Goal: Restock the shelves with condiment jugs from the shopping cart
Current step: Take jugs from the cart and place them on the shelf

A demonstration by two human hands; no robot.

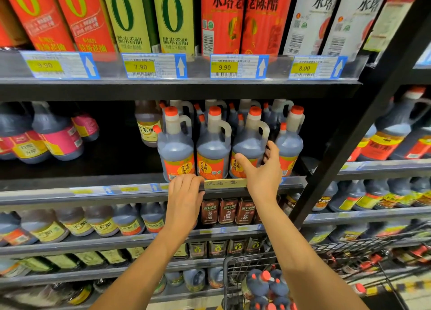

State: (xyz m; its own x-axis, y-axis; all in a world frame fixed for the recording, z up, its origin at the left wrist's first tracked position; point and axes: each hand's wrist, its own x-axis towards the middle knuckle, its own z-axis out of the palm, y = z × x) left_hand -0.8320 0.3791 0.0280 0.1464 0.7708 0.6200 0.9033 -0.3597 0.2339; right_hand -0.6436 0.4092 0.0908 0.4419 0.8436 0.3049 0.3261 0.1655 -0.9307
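Partly restocked: one row is up, more jugs wait in the cart

Judging by the shelf, the job is under way but not finished. Four dark vinegar jugs [213,146] with red caps stand in a front row on the middle shelf [93,170], with more rows behind them. The right hand [263,170] is wrapped round the third jug [249,142] from the left. Its thumb is on the orange label [236,170] and its fingers reach round the jug's right side. That jug stands upright on the shelf, in line with its neighbours.

The left hand [184,200] has its fingers curled over the shelf edge [140,188] just below the leftmost jug [176,146] and carries nothing. Left of the row the shelf shows a dark gap, which looks like room to fill.

At the lower right, the shopping cart [225,277] holds several more red-capped jugs [263,284]. A fair part of the load seems left to move.
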